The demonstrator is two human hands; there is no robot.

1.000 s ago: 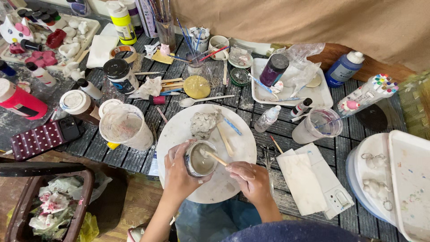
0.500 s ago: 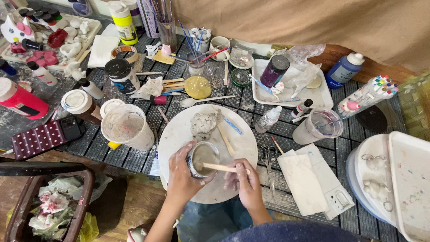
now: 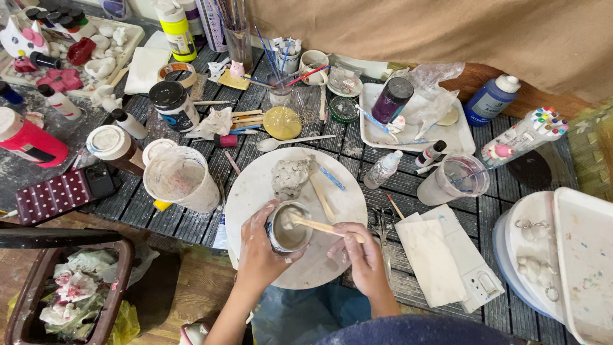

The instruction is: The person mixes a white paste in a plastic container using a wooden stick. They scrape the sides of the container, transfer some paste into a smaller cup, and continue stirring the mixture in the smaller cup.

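The left hand (image 3: pixel 258 246) was wrapped around a small round cup (image 3: pixel 288 227) of grey paste, its fingers clenched on the cup wall from the 9 o'clock side. The cup stood on a white round board (image 3: pixel 255 188) at the near edge of the bench (image 3: pixel 383 185), just in front of the person. The right hand (image 3: pixel 361 252) gripped a flat wooden stick (image 3: pixel 322 226) at its outer end, fingers closed on it, with the other end of the stick down in the paste toward the cup's 12 o'clock rim.

A lump of grey clay (image 3: pixel 290 176) lay on the board at 12 o'clock from the cup, near it but apart. A second wooden stick (image 3: pixel 322 198) lay on the board at about 1 o'clock from the cup. A large smeared plastic tub (image 3: pixel 182 179) stood at 10 o'clock, overlapping the board's edge. A clear cup of cloudy water (image 3: pixel 456 179) stood well off at 2 o'clock, and white paper sheets (image 3: pixel 434 259) lay at 3 o'clock, just beside the right hand.

Judged from this posture, stirring was the step in hand. To do it well, the cup should be held flat on the board and not lifted, the left grip firm enough to stop rotation. The stick should sweep the wall and the bottom so that no dry matter is left in the corner, at a slow pace that keeps paste below the rim. The stick's shallow angle risked levering the cup over; a steeper hold would reduce that.
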